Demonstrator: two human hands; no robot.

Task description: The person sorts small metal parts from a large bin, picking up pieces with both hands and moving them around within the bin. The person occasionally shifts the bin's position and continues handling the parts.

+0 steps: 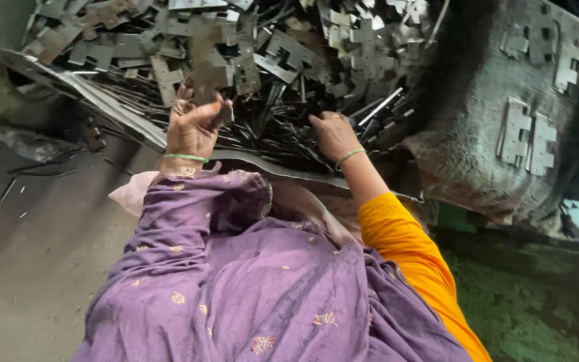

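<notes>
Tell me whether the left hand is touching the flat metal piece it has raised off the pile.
Touching. The head view shows the left hand lifted, its fingers and thumb pinching the lower edge of a flat metal piece above the heap of metal parts.

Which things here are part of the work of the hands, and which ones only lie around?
In the work:
- left hand, holding a flat metal piece
- right hand, in the thin metal rods
- heap of stamped metal plates

Lying about:
- dark sack with plates on it
- rods on the floor
</notes>
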